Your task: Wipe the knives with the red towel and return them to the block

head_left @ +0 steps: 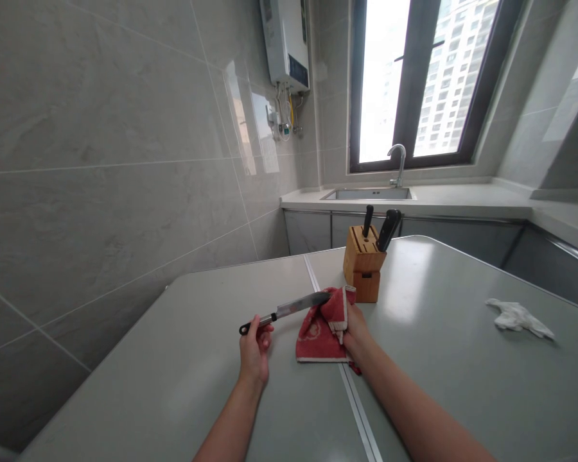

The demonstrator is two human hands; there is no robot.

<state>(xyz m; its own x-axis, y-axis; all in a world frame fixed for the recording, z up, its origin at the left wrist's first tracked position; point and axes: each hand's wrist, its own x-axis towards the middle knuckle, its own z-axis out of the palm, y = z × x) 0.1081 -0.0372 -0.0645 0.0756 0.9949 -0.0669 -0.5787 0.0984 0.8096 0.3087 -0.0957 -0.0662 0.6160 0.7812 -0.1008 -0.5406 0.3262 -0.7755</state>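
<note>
A kitchen knife (298,304) with a black-and-silver handle lies across my left hand (257,346), whose fingers are closed round the handle. Its blade points right, and the tip end goes into the folds of a red cloth (320,337) with a pale border. My right hand (355,328) grips this cloth from the right side; most of its fingers are hidden by the fabric. Just behind the cloth stands a wooden knife block (363,263) with a black-handled knife (368,221) and another thick black handle (389,230) sticking out of its top.
The pale table (212,385) has a metal seam down its middle. A crumpled white cloth or tissue (519,319) lies at its right. Beyond are a counter with a sink (370,193) and tap (399,163), under a window. A tiled wall (115,212) borders the left.
</note>
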